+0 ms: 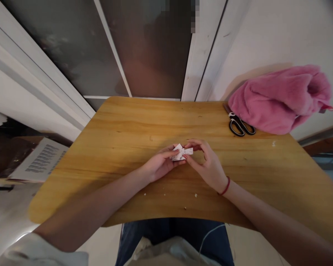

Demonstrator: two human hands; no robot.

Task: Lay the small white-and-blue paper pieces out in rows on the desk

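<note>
A small piece of folded white paper [179,152] with faint printed marks is held over the middle of the wooden table [144,122]. My left hand [162,162] grips it from the left, thumb on top and fingers underneath. From the other side, my right hand [207,159] pinches the paper's narrow right end between thumb and fingers. Both hands are closed on the same piece, and parts of its lower side are hidden behind the fingers. A red band circles my right wrist.
Black-handled scissors [238,125] lie at the back right, blades partly under a pink plush cloth [277,98]. Tiny white scraps [195,195] are scattered near the table's front edge. A box with printed text [41,159] stands left of the table. A glazed door [152,48] rises behind it.
</note>
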